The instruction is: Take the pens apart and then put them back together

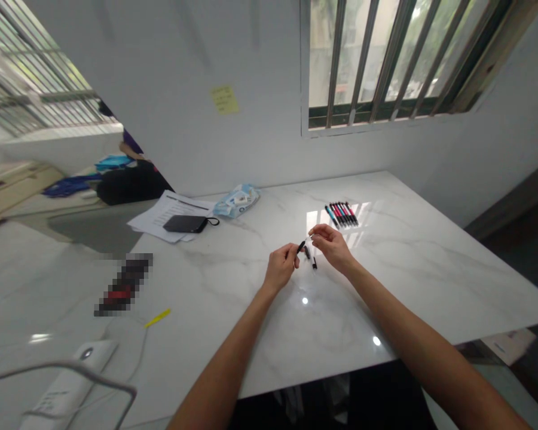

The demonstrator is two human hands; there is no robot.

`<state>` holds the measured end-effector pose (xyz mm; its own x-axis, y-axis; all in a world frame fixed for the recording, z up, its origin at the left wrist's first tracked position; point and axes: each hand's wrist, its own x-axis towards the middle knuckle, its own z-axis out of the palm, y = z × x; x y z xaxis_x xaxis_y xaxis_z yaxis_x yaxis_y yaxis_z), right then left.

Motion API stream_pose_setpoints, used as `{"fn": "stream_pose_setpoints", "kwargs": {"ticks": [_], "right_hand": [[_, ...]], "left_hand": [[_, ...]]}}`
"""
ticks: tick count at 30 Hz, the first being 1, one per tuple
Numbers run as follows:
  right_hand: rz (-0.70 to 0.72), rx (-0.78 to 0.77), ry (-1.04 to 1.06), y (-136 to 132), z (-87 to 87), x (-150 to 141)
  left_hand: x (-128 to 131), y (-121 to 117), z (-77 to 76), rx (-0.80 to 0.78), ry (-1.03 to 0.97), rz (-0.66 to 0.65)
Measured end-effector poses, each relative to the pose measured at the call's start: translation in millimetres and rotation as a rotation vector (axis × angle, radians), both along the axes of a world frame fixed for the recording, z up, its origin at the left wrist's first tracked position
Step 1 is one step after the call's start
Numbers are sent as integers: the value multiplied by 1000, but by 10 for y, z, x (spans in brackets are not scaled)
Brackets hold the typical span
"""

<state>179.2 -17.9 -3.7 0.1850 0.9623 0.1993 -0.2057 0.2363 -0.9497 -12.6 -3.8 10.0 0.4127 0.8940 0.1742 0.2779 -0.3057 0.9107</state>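
Observation:
Between the fingers of my left hand (281, 266) is a black pen barrel (300, 246), tilted up to the right. My right hand (332, 245) is close beside it, fingertips pinched near the barrel's upper end around a thin, pale piece that is too small to name. Just below the hands, a black pen part (307, 252) and a clear piece with a black end (314, 261) lie on the white marble-patterned table (233, 280). Beyond my right hand lies a row of several pens (341, 214) in black, red and teal.
At the back left, a black pouch (185, 224) rests on printed papers (161, 215) beside a blue-white plastic packet (237, 200). A yellow tool (158, 318), a blurred-out dark object (124, 284) and a white power strip (67, 385) with cables lie at left. A yellow note (225, 100) is on the wall.

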Motion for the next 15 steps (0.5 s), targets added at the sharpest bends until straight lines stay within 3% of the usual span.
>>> {"fn": "stream_pose_setpoints", "kwargs": {"ticks": [4, 7, 11, 15], "right_hand": [[-162, 35, -386, 24, -52, 164], [-271, 4, -678, 44, -159, 280], [-294, -98, -855, 78, -304, 357], [-269, -100, -891, 73, -306, 357]], "left_hand": [[-11, 83, -37, -125, -144, 27], [-31, 129, -54, -128, -185, 62], [-63, 148, -69, -43, -152, 112], [-90, 163, -79, 3, -144, 121]]}}
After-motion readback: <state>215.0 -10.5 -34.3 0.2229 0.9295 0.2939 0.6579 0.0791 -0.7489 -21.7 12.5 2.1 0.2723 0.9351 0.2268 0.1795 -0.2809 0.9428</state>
